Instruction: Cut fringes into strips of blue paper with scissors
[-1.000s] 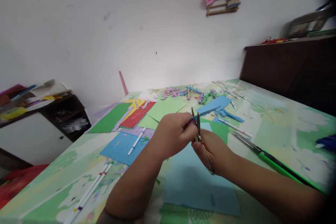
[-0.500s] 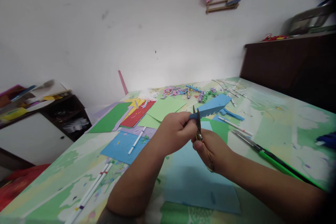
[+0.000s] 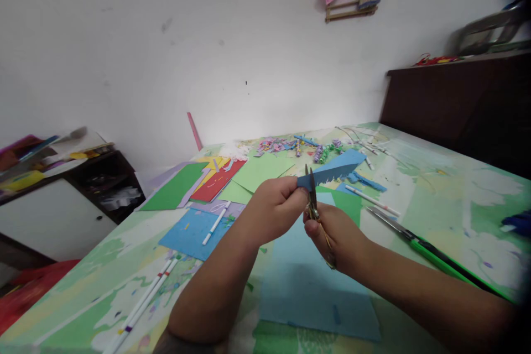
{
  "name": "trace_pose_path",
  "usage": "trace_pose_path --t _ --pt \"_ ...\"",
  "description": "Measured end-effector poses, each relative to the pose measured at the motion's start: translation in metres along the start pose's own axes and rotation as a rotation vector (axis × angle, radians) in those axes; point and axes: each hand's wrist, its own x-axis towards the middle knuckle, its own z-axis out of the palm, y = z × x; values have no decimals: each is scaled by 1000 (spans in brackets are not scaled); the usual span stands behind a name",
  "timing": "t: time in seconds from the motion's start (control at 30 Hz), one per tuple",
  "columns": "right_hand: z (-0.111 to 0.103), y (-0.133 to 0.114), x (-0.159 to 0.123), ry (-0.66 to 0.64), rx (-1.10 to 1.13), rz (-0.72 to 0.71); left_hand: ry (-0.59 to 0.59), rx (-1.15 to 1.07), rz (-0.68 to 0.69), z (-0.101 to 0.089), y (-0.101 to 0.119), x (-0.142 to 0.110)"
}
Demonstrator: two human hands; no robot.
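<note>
Nearest, a light blue rectangular paper sheet [image 3: 319, 287] lies on the green-and-white patterned tablecloth [image 3: 83, 293], partly beneath the hands. Two slim white pens [image 3: 141, 301] with coloured bands lie side by side to the left. On the right, beside the forearm, is a long green-and-black cutter [image 3: 435, 254] with a silver front end.

The right hand [image 3: 338, 235] has its fingers closed around the gold-coloured handles of a pair of metal scissors [image 3: 312, 193], held above the light blue sheet with the blades pointing away and slightly parted. The left hand [image 3: 282, 209] pinches the near end of a blue paper strip with a fringed lower edge [image 3: 302, 181] between thumb and bent fingers; the strip is in the air and crosses the blades.

Left of the hands, a white pen with a blue band [image 3: 216, 223] rests on a mid-blue paper sheet [image 3: 182, 232]. Farther back lie a dark green sheet [image 3: 174, 187], a red sheet [image 3: 219, 181] and pale green sheets [image 3: 267, 171]. Past the scissors are curled purple and green paper spirals [image 3: 326, 154], near a heap of small coloured paper scraps [image 3: 274, 146], before the white wall [image 3: 166, 66]
</note>
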Motion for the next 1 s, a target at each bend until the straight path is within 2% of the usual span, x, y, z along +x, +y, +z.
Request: trace_pose_path --t 0.37,0.57,1.0 --pt "-2 -4 0 -27 -21 -1 46 111 107 3 -1 -1" --pt "-1 -4 1 -17 -44 3 61 191 122 4 -2 -1" --pt "-2 -3 2 -7 -31 4 -17 -43 -9 0 2 1"
